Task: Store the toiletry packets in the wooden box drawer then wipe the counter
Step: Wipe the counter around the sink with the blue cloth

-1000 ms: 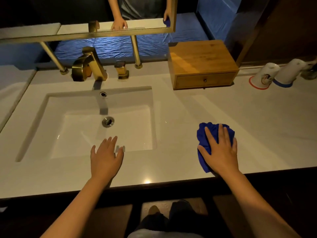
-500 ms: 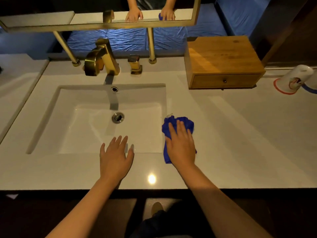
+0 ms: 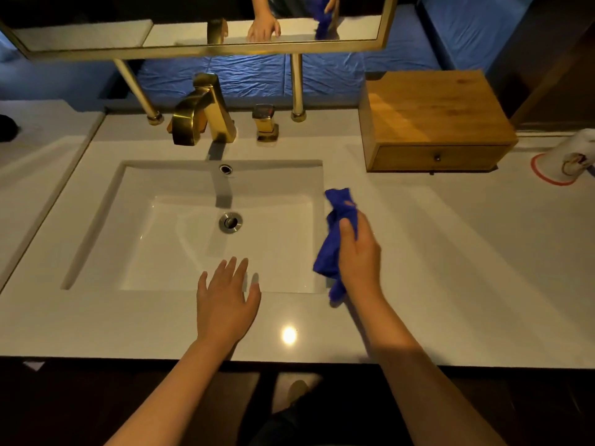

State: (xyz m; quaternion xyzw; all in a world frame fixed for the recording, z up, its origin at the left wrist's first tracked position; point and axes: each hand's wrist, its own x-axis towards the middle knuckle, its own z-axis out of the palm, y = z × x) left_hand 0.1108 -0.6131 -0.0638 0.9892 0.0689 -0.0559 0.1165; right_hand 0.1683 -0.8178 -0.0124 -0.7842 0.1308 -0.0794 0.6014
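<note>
Your right hand now has its fingers curled round the bunched blue cloth, lifted where it lay pressed flat before, beside the sink, while your left hand (fingers straight, slightly spread) stays on the white counter, the wooden box with drawer closed behind.

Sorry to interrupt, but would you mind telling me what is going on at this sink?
A person is wiping the counter. The right hand grips a bunched blue cloth just right of the sink basin, while the left hand rests flat on the counter's front edge. The wooden box sits at the back right with its drawer closed. No toiletry packets are in view.
</note>
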